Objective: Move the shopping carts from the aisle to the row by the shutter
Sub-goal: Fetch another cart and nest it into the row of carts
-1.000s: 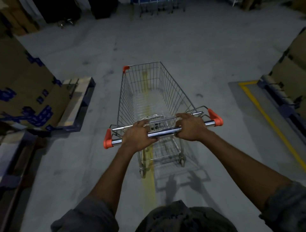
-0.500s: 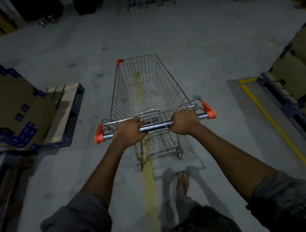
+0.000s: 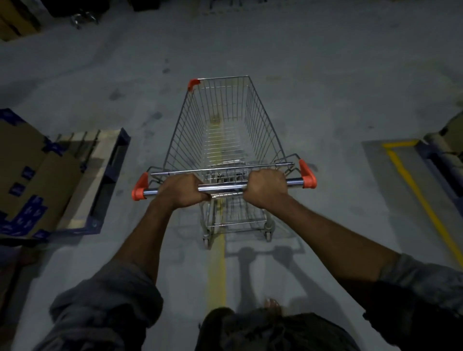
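An empty wire shopping cart point(image 3: 225, 130) with orange corner caps stands in front of me on the grey concrete floor, straddling a faded yellow line. My left hand point(image 3: 181, 191) grips the chrome handle bar point(image 3: 221, 188) left of its middle. My right hand point(image 3: 266, 186) grips the same bar right of the middle. Both sets of fingers curl fully round the bar. The cart points away from me toward the dim far end, where the legs of other carts point(image 3: 225, 3) barely show at the top edge.
A pallet point(image 3: 100, 180) with flattened cardboard boxes point(image 3: 32, 180) lies at the left. Another pallet with boxes point(image 3: 446, 150) sits at the right behind a yellow floor marking point(image 3: 413, 180). Dark objects and small wheels point(image 3: 82, 18) stand at the far left.
The cart and I have rolled forward along the yellow line. The left pallet has slid closer and lower in view. Both hands keep their grip on the bar.
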Demonstrator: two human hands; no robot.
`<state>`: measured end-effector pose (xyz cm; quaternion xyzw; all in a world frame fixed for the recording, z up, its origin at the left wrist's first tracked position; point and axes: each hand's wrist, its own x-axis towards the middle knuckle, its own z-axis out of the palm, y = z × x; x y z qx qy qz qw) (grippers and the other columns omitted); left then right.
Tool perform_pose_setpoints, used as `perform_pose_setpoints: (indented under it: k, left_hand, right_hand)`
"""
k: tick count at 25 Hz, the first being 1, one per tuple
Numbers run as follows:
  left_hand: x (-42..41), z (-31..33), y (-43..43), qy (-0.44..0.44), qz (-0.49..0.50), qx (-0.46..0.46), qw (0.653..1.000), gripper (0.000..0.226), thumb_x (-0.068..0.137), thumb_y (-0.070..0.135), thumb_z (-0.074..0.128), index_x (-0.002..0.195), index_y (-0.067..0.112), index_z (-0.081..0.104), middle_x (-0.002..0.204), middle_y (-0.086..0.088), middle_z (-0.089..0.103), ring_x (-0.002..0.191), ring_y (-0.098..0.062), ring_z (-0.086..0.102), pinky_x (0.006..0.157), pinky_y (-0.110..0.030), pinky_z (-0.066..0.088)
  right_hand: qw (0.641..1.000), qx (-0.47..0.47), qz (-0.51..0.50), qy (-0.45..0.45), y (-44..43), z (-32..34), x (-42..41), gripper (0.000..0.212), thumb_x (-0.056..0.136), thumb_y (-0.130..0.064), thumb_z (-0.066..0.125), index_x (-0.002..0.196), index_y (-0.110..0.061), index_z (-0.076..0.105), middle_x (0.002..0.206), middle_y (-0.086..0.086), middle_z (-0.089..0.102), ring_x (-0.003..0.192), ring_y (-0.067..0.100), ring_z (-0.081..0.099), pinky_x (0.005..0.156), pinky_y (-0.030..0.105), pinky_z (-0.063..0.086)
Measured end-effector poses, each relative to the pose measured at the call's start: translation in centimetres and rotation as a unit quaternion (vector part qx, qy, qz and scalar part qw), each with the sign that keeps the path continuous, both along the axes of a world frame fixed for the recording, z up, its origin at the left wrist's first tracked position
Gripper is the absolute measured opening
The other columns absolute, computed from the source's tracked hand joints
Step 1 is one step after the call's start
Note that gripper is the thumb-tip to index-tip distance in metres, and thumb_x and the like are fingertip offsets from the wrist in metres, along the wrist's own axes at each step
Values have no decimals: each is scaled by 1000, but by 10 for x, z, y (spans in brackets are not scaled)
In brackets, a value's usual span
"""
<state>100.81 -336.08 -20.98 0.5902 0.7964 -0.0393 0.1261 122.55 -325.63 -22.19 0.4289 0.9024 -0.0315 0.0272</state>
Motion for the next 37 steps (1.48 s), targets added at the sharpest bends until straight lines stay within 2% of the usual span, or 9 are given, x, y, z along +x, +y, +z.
perform_pose_setpoints:
  k: [3,6,9,13,17,26,30,33,37]
  left_hand:
    - [-22,1,46,2,1,-4,1000,44,79,65,70,96,25,77,96,-1,73,76,-17,55,66,-30,41]
    - [-51,-5,97,11,-15,0,1000,47,77,68,67,95,25,78,93,1,73,80,-20,64,65,-29,43]
    - [-79,-16,149,71,-39,44,996,50,79,67,59,90,22,77,90,-1,75,81,-22,68,64,-29,45]
    - [-105,-22,214,164,-48,97,981,44,80,58,58,90,19,75,89,-6,75,86,-30,71,72,-33,51]
    - [-130,-20,272,160,-63,92,981,39,81,51,58,95,19,73,92,-5,74,88,-31,71,77,-35,50]
    - [-199,-22,425,119,-96,123,980,35,80,50,61,94,21,74,88,-6,74,87,-31,71,72,-33,52]
    - [-229,-29,506,117,-112,142,977,35,78,52,62,90,22,74,85,-6,74,85,-30,71,70,-32,51]
    - [-252,-38,570,85,-115,174,974,37,74,55,61,84,22,73,85,0,71,81,-26,69,66,-31,49]
    - [-274,-43,654,45,-164,184,968,39,70,57,65,89,26,79,118,11,61,104,-18,55,82,-35,44]
  right_hand:
    - [1000,17,-8,9,44,-5,-24,18,79,-39,63,75,-22,58,74,0,63,64,21,53,65,29,42]
    - [999,36,-3,22,90,-9,-45,18,81,-39,63,77,-22,59,69,-1,57,61,20,50,63,28,39]
    - [996,79,-1,43,138,-15,-68,20,82,-40,62,84,-21,63,72,0,65,60,22,55,61,30,42]
    - [991,115,-24,64,204,-25,-102,22,74,-37,68,83,-17,67,68,3,68,58,26,65,58,30,46]
    - [986,143,-51,71,262,-37,-130,20,68,-32,73,74,-16,64,58,4,62,49,26,58,56,30,44]
    - [987,127,-97,11,400,-33,-192,17,72,-32,67,81,-18,64,65,2,65,58,25,61,62,32,46]
    - [983,147,-102,49,476,-38,-215,15,75,-31,66,82,-18,64,68,3,65,59,24,60,63,33,48]
    - [981,147,-81,100,538,-45,-229,19,72,-27,67,87,-15,66,79,7,66,73,27,61,66,36,48]
    - [985,118,-64,109,615,-45,-239,36,67,-27,72,100,-13,73,126,10,62,116,29,54,80,44,52]
